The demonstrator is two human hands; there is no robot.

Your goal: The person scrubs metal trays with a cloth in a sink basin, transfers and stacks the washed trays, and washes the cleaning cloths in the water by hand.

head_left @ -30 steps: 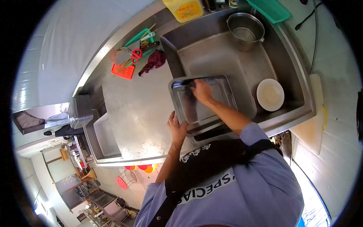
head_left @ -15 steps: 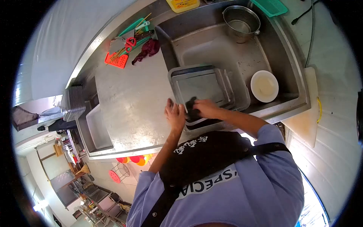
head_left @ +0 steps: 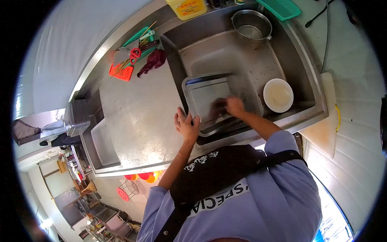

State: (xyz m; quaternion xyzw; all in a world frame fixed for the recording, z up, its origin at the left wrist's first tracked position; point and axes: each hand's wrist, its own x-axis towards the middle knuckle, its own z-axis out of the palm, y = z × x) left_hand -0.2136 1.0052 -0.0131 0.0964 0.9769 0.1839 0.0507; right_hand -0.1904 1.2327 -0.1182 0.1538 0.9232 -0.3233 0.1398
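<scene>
A rectangular metal tray (head_left: 205,92) lies in the large sink, close against the counter edge on its left. My left hand (head_left: 188,126) is at the tray's left rim, fingers spread, with the thumb side by the rim. Over the inside of the tray, my right hand (head_left: 235,107) is closed on a dark scrubber (head_left: 218,108). Motion blurs the scrubber, so its exact kind is hard to make out. Part of the tray's right side is hidden behind my right hand and forearm.
A white bowl (head_left: 278,95) and a metal pot (head_left: 252,25) stand in the sink (head_left: 264,60). Scissors (head_left: 135,54), a maroon cloth (head_left: 154,62) and an orange perforated basket (head_left: 121,72) lie on the steel counter (head_left: 139,117). Stacked trays (head_left: 78,115) are at far left. A yellow jug (head_left: 187,8) stands behind.
My right hand has moved the dark scrubber rightward and farther into the tray from its near left corner. My left hand stays by the left rim. The view has shifted slightly.
</scene>
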